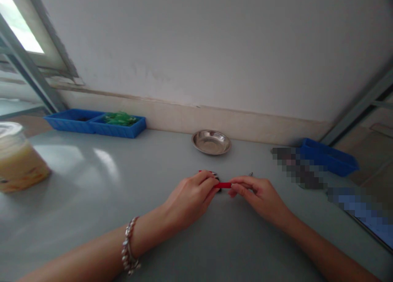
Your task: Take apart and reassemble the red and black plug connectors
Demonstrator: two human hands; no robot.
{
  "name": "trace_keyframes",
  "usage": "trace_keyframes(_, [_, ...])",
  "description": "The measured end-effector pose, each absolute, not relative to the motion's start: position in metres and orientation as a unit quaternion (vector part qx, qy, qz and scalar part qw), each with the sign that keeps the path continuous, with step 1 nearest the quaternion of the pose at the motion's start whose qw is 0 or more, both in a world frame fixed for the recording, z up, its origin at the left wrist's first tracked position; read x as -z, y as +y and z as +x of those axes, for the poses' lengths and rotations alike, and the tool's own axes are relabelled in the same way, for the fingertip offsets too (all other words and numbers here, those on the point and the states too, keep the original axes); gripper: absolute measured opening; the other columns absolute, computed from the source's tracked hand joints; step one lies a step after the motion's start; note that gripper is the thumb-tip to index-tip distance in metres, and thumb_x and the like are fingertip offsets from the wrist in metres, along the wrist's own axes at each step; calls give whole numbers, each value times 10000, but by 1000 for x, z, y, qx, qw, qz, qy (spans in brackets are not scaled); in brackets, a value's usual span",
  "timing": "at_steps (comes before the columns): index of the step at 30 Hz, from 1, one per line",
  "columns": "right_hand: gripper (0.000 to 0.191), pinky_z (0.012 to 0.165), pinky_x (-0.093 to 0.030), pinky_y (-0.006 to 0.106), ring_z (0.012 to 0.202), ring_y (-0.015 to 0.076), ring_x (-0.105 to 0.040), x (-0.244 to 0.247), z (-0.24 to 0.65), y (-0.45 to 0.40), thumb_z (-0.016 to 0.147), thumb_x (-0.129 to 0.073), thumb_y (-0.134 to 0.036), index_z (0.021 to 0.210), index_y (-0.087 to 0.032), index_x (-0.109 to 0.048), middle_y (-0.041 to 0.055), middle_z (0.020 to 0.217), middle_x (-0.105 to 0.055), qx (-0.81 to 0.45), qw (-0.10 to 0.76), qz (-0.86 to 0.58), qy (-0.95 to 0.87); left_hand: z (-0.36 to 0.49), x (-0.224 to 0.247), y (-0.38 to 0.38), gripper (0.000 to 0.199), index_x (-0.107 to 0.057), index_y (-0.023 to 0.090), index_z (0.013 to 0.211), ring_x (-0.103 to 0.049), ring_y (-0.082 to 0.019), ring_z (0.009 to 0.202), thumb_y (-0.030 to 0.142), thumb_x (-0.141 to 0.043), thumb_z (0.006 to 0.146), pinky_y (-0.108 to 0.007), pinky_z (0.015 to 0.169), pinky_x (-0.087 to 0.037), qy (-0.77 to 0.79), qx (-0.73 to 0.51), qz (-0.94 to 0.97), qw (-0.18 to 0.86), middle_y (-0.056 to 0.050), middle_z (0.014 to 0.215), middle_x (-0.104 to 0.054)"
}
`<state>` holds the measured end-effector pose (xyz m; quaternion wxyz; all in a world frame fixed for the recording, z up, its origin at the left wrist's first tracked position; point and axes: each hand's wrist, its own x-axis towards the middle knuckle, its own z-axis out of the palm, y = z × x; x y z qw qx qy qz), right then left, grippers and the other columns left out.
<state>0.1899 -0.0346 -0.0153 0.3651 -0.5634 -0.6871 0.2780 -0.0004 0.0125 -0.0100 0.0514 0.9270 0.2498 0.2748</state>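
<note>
A short, narrow red piece [224,185] spans the gap between my two hands. My left hand [192,196], with a beaded bracelet [129,245] on its wrist, pinches the left end. At the right end, the thumb and fingers of my right hand [258,194] close on the piece. A small black-and-white item [217,176] shows partly behind my left fingers; its kind is hidden. Just beyond my right fingers a thin metal tip [251,174] sticks up, and I cannot tell whether that hand holds it. Past both hands lies a shallow round metal dish [211,143].
Against the wall at the left stands a two-part blue tray [119,131] with green pieces in it. A lidded cup [23,167] is at the left edge. Another blue tray [330,157] stands at right, near blurred-out flat items [365,214] on the grey table [147,167].
</note>
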Motion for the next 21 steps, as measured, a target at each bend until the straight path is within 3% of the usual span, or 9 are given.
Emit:
trace_keyframes(4, [294, 683, -459, 305, 696, 170, -620, 18, 190, -35, 758, -543, -343, 1019, -209, -556, 13, 734, -678, -253, 358, -575, -691, -1, 10, 13, 223, -581, 147, 936, -589, -161, 837, 195, -374, 870, -287, 745, -499, 252, -268, 928, 60, -72, 915, -605])
trace_keyframes(9, [129, 595, -431, 251, 640, 140, -577, 16, 190, -34, 790, -502, -316, 807, -208, -570, 3, 697, -637, -195, 348, -564, -723, -1, 8, 12, 217, -582, 147, 947, -593, -163, 822, 196, -387, 866, -290, 736, -501, 248, -274, 927, 64, -70, 918, -606])
trace_keyframes(12, [243, 598, -408, 248, 636, 133, -563, 15, 191, -35, 847, -403, -325, 731, -201, -577, 7, 677, -622, -178, 322, -552, -748, -1, 8, 11, 208, -583, 147, 950, -594, -165, 817, 183, -399, 860, -290, 730, -503, 246, -274, 927, 65, -68, 920, -606])
trace_keyframes(17, [228, 601, -401, 249, 642, 139, -554, 15, 192, -35, 789, -504, -375, 934, -203, -545, -1, 713, -613, -154, 321, -567, -743, 0, 8, 12, 213, -579, 146, 959, -593, -161, 828, 184, -390, 867, -286, 738, -502, 240, -281, 927, 62, -68, 923, -607])
trace_keyframes(19, [189, 597, -394, 248, 639, 139, -541, 14, 192, -35, 811, -472, -368, 821, -200, -558, 4, 692, -596, -135, 315, -560, -754, 0, 8, 12, 215, -577, 146, 957, -593, -161, 828, 193, -387, 870, -288, 738, -503, 240, -284, 926, 61, -69, 919, -608])
trace_keyframes(21, [296, 611, -388, 258, 638, 143, -535, 13, 192, -35, 862, -368, -368, 710, -198, -558, 13, 659, -584, -125, 304, -552, -767, 0, 8, 12, 212, -577, 146, 954, -593, -162, 829, 197, -389, 871, -292, 743, -504, 238, -285, 926, 61, -68, 916, -608])
